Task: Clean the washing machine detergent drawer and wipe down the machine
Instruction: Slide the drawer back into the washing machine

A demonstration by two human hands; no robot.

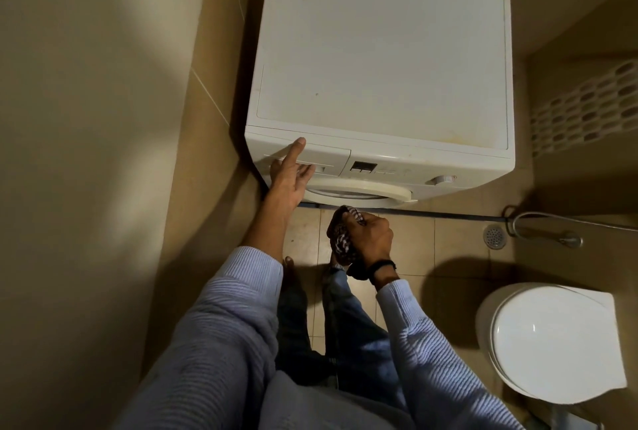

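Where the drawer sits: white plastic detergent drawer [328,157], pushed in flush, upper left of the front of the white front-loading washing machine [379,49].
Left hand [288,181]: index finger straight, tip at the drawer's top edge; other fingers loosely against its face, holding nothing.
Right hand [372,243]: curled tight round a bunched dark checked cloth [341,239], below the round door [362,190].
Nearby: white toilet [549,340], lid down, at right.

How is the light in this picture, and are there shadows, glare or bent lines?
Head view: dim, warm light; the washing machine top is brightest, without hard glare. Head view: a heavy shadow lies on the floor beside the toilet, whose lid shows small highlights. Head view: the wide lens bends the machine's edges; the cloth in the right hand looks sharp.
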